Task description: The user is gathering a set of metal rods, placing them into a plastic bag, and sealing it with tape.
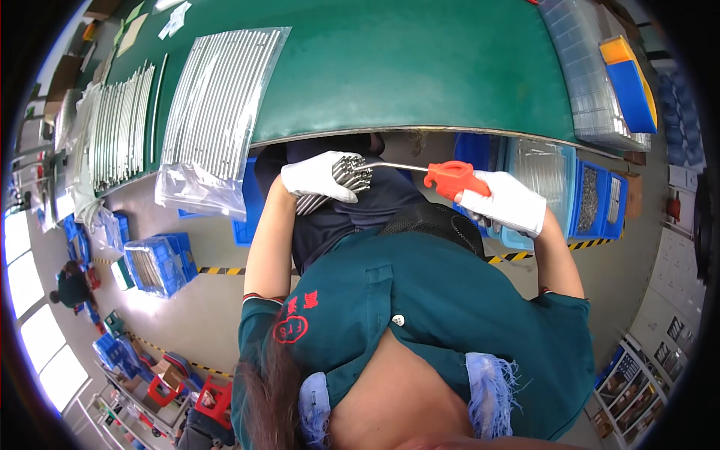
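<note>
My left hand point(319, 176), in a white glove, grips a bundle of thin metal rods point(346, 175) just below the edge of the green table point(420, 67). My right hand point(506, 201), also gloved in white, holds a red air blow gun point(452, 178). Its thin metal nozzle point(397, 166) reaches left and points at the ends of the rods. Both hands are over my lap, in front of my dark green shirt.
A clear bag of long metal rods point(221, 101) lies on the table's left half, with more rods point(120, 124) further left. Clear trays point(592, 82) and a blue-and-yellow bin point(630, 82) sit at the right. Blue crates point(154, 262) stand on the floor; another person point(71, 285) crouches at far left.
</note>
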Motion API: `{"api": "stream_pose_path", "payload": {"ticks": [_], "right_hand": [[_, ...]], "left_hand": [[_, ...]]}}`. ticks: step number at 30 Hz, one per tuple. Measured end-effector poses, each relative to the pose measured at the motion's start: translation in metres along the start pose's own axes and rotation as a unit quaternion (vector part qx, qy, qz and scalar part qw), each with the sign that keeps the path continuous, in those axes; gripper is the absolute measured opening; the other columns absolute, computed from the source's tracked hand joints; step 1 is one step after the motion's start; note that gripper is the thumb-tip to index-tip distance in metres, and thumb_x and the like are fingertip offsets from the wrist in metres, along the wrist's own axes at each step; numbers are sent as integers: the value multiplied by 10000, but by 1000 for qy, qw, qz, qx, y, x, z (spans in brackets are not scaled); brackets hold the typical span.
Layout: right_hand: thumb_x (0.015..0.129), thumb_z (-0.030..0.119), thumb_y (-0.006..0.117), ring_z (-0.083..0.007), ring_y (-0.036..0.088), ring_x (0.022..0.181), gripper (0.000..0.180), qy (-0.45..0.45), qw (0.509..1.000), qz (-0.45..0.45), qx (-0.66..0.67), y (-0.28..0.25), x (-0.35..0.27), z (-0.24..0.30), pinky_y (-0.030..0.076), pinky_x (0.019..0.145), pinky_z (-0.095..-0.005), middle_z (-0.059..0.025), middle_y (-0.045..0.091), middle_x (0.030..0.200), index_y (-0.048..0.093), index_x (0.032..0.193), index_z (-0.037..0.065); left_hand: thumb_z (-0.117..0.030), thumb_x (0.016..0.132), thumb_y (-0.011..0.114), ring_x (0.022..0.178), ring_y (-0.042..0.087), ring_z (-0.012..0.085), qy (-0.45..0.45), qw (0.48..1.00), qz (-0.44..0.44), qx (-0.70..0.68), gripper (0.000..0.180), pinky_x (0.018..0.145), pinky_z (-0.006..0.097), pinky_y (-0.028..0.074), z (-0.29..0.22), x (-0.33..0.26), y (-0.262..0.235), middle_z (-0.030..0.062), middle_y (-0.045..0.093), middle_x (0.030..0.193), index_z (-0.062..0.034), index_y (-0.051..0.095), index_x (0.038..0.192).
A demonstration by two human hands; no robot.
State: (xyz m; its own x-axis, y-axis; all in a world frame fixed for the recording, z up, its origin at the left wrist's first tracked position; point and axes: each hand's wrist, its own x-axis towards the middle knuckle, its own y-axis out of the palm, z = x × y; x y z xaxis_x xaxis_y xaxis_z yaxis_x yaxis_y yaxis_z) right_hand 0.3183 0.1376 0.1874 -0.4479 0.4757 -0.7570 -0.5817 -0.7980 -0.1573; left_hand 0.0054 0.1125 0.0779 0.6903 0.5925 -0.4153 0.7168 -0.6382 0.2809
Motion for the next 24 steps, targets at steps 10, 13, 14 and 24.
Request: {"api": "stream_pose_path", "payload": {"ticks": [10, 13, 14, 24], "right_hand": [[823, 418, 636, -82, 512, 543, 384, -4, 995, -57, -84, -2, 3, -9, 423, 507, -237, -4, 565, 652, 608, 948, 56], [832, 429, 624, -85, 515, 550, 393, -19, 999, -21, -27, -1, -1, -6, 426, 517, -239, -8, 568, 661, 607, 947, 54], [832, 429, 624, -85, 515, 550, 393, -19, 999, -21, -27, -1, -2, -4, 426, 517, -239, -8, 568, 661, 607, 947, 54], [813, 442, 637, -71, 504, 525, 398, 31, 999, 32, -5, -3, -10, -9, 409, 460, -218, 6, 547, 651, 594, 911, 59]], "left_hand": [[1, 615, 778, 755, 522, 75, 15, 999, -23, 25, 355, 707, 243, 466, 1, 1, 1, 9, 592, 809, -9, 578, 908], [-3, 615, 779, 758, 524, 76, 7, 999, -1, 42, 356, 713, 245, 466, 3, 2, -2, 10, 597, 811, -11, 578, 908], [-5, 616, 780, 750, 521, 76, 12, 999, -11, 36, 353, 707, 246, 465, 3, 1, 0, 7, 593, 801, -13, 577, 904], [-61, 665, 770, 807, 516, 79, 14, 998, -4, 64, 355, 759, 247, 456, 0, -1, -4, 12, 599, 844, -2, 561, 947]]}}
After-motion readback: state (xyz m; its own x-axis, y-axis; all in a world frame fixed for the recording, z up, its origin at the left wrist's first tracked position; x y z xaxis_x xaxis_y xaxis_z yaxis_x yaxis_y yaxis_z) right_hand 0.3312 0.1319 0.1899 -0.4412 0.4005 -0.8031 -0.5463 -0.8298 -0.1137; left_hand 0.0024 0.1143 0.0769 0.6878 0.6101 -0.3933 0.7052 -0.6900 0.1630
